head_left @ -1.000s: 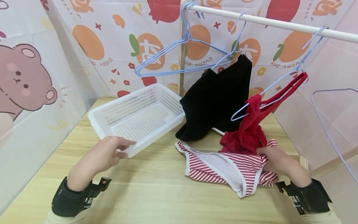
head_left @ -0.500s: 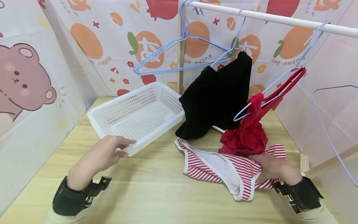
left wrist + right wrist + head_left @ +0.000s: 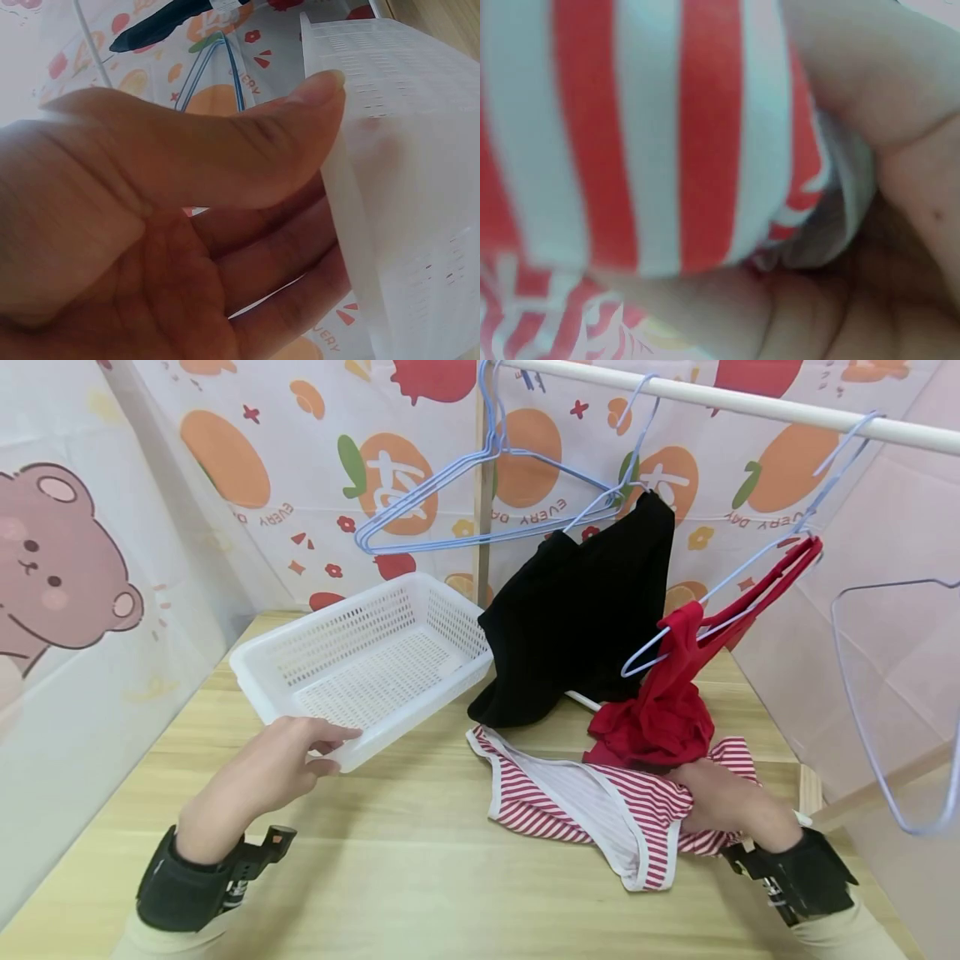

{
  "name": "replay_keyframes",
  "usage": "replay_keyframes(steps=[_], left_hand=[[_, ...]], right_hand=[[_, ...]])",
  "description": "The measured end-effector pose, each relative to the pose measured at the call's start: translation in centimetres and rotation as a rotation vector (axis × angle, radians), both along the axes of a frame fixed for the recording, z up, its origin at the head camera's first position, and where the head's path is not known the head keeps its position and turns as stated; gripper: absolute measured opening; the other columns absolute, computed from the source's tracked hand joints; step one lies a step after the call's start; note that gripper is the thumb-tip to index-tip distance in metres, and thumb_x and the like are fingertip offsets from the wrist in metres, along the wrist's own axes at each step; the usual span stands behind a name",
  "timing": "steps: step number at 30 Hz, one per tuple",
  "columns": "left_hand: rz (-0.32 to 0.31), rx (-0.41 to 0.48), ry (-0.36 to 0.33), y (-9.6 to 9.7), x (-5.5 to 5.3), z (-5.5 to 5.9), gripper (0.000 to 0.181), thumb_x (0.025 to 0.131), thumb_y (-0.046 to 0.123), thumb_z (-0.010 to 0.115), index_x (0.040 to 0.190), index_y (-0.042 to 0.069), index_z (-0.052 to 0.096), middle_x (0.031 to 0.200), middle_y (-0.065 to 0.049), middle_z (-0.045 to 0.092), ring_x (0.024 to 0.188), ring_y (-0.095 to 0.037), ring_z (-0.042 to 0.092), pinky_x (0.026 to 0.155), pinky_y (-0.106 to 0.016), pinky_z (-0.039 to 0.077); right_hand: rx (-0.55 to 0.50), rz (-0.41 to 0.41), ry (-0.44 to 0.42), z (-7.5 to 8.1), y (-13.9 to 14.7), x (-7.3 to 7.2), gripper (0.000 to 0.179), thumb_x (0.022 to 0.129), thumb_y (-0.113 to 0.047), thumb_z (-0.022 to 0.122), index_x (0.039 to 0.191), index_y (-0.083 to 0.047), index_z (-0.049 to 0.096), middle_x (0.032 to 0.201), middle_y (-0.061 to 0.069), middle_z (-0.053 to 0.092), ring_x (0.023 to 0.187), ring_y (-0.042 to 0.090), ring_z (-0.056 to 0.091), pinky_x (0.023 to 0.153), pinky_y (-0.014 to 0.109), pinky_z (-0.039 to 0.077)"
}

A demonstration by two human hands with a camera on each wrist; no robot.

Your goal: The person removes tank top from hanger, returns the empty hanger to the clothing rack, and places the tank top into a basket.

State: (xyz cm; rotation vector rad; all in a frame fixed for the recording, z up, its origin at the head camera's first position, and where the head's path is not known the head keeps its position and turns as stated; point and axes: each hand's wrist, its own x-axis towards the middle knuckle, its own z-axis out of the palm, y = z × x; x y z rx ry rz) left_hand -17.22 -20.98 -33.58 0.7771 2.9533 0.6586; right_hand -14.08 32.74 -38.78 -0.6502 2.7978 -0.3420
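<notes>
Wooden table [image 3: 450, 885] spans lower frame. White basket [image 3: 423, 706], left of centre; left hand [image 3: 285, 764] pinches its near corner, thumb against fingers. Striped top [image 3: 648, 797], lower right, lies on table; right hand [image 3: 716, 797] grips its cloth.

The basket [image 3: 420, 704] looks smooth plastic, the striped garment [image 3: 641, 795] matt cloth, the tabletop [image 3: 450, 877] wood.

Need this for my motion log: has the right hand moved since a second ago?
Yes: in the head view, the right hand has shifted left, away from the wooden bar.
</notes>
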Motion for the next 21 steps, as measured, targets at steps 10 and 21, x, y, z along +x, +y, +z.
replay_keyframes(steps=[10, 21], left_hand=[[0.016, -0.016, -0.024, 0.1, -0.2, 0.1, 0.045, 0.077, -0.01, 0.081, 0.12, 0.001, 0.075, 0.106, -0.018, 0.077, 0.091, -0.028, 0.073, 0.081, -0.05, 0.06], [0.013, -0.019, -0.05, 0.2, -0.1, 0.2, 0.046, 0.077, -0.011, 0.08, 0.121, 0.0, 0.075, 0.111, -0.021, 0.076, 0.093, -0.029, 0.073, 0.082, -0.051, 0.06]], right_hand=[[-0.138, 0.09, 0.164, 3.3, -0.6, -0.3, 0.026, 0.074, -0.01, 0.089, 0.09, -0.022, 0.072, 0.08, -0.017, 0.063, 0.072, -0.001, 0.051, 0.067, 0.023, 0.05], [-0.252, 0.093, 0.262, 5.9, -2.9, -0.2, 0.03, 0.074, -0.019, 0.093, 0.096, -0.025, 0.074, 0.084, -0.019, 0.068, 0.078, 0.0, 0.057, 0.073, 0.023, 0.055]])
